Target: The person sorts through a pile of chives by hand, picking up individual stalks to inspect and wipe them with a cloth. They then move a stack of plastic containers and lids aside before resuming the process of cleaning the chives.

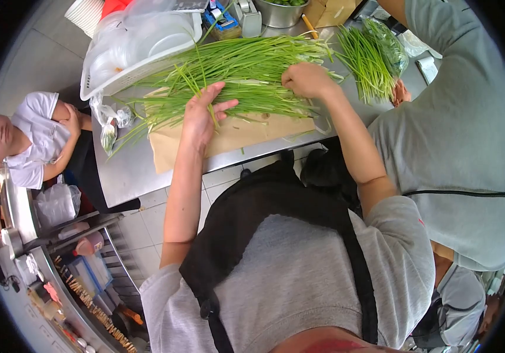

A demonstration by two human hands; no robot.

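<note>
A wide heap of long green stalks lies across brown paper on the metal table. At the heap's left part is my left hand, palm up with its fingers apart; a few thin stalks cross at its thumb and palm. My right hand is at the right part of the heap, fingers curled down against the stalks. What its fingertips pinch, if anything, is hidden.
A white basket with clear plastic stands at the back left, a metal bowl at the back. Another bunch of stalks lies right, by a co-worker's hand. A person with folded arms is at the left.
</note>
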